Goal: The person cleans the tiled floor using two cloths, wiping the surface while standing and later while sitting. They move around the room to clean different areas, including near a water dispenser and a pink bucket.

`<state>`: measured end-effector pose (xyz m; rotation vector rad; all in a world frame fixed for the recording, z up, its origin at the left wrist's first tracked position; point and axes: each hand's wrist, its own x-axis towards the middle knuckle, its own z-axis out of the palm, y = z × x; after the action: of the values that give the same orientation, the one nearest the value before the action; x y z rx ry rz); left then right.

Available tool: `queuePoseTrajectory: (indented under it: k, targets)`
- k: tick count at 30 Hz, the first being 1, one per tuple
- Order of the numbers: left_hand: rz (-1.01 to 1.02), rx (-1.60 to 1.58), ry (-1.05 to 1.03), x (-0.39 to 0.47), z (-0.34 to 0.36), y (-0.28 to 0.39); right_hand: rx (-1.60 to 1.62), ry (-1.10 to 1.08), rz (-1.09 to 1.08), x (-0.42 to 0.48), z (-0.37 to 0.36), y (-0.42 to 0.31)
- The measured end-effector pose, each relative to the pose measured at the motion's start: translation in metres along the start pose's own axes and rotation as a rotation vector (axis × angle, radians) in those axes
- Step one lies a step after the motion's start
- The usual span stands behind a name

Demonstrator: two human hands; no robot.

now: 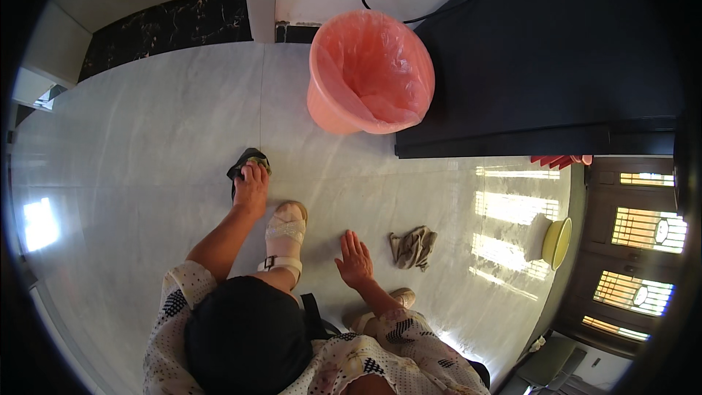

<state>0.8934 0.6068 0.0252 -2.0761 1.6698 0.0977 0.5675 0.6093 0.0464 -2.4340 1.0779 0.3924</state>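
Observation:
My left hand [250, 189] is at centre left, its fingers bent over a small dark bundle [248, 158], cloth-like with a yellowish-green part, on the floor. What lies under the fingers is hidden. Just right of it is a foot in a light strapped sandal [286, 230]. Right of that foot, my right hand [355, 260] is spread low over the floor with nothing in it; whether it touches the tiles I cannot tell. A crumpled grey-brown cloth [414, 248] lies on the floor a little to its right.
A pink waste bin [334, 107] with a clear liner stands ahead, beside a large black cabinet-like unit [521, 66]. A black cable [439, 13] runs by the wall. At the right are a yellow basin [556, 243], red objects [560, 161] and dark doors [598, 230] with patterned panes.

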Motion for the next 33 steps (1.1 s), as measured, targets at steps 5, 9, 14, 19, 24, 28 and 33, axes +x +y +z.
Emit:
queuePoseTrajectory:
  k: [5,9,14,19,24,28,33]
  targets:
    - [-0.015,-0.026,-0.028,0.000,0.004,0.001,0.006,0.015,0.084,-0.004,0.006,0.008]
    - [-0.008,-0.029,-0.037,0.000,-0.003,-0.001,0.013,0.203,0.227,0.046,0.000,0.034]
    - [-0.023,-0.009,-0.003,0.003,0.002,0.005,0.208,0.341,0.311,0.099,-0.016,0.036]
    - [-0.038,-0.027,-0.052,0.002,0.001,0.005,0.069,0.095,0.024,0.049,-0.007,0.014]
    - [-0.016,0.023,-0.054,0.001,-0.002,0.004,0.084,0.029,0.035,-0.002,0.005,-0.001]
    - [-0.025,0.014,-0.057,0.002,0.002,0.003,0.109,0.126,0.117,0.014,0.010,0.008]
    - [-0.003,0.073,0.021,0.005,0.005,0.007,0.187,0.443,0.239,0.080,0.001,0.039]
